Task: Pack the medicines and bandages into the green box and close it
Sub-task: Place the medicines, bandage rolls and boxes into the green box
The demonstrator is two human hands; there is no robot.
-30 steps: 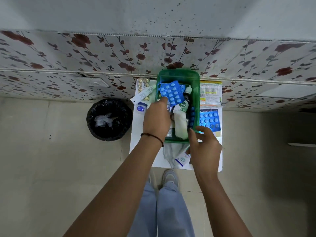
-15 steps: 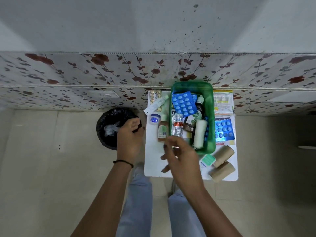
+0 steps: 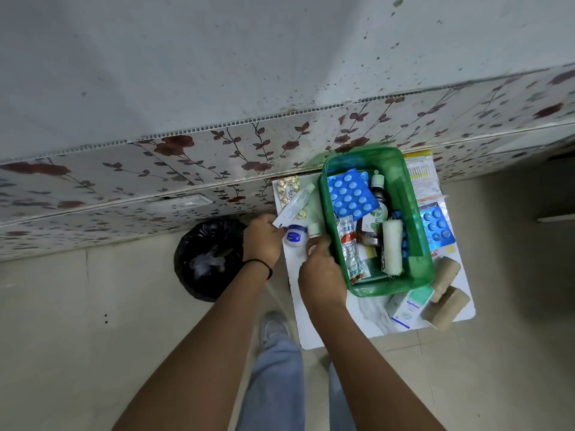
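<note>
The green box (image 3: 418, 209) stands open on a small white table (image 3: 314, 332). It holds a blue blister pack (image 3: 350, 197), a dark bottle (image 3: 378, 209), a white bandage roll (image 3: 392, 245) and a sachet strip (image 3: 350, 247). My right hand (image 3: 320, 275) is closed around a small white-capped bottle (image 3: 313, 229) just left of the box. My left hand (image 3: 263, 241) is at the table's left edge, its fingertips on the near end of a white tube (image 3: 294, 206) and beside a blue-lidded jar (image 3: 295, 235); whether it grips is unclear.
Outside the box lie a gold blister strip (image 3: 287, 189), a blue blister pack (image 3: 435, 225) on leaflets (image 3: 421, 178), two brown bandage rolls (image 3: 445, 275) and a white-green carton (image 3: 407, 306). A black bin (image 3: 208, 259) stands left of the table, against the floral wall.
My left hand moved from over the bin to the tube and jar. My right hand moved forward and closed on the small bottle. The camera tilted.
</note>
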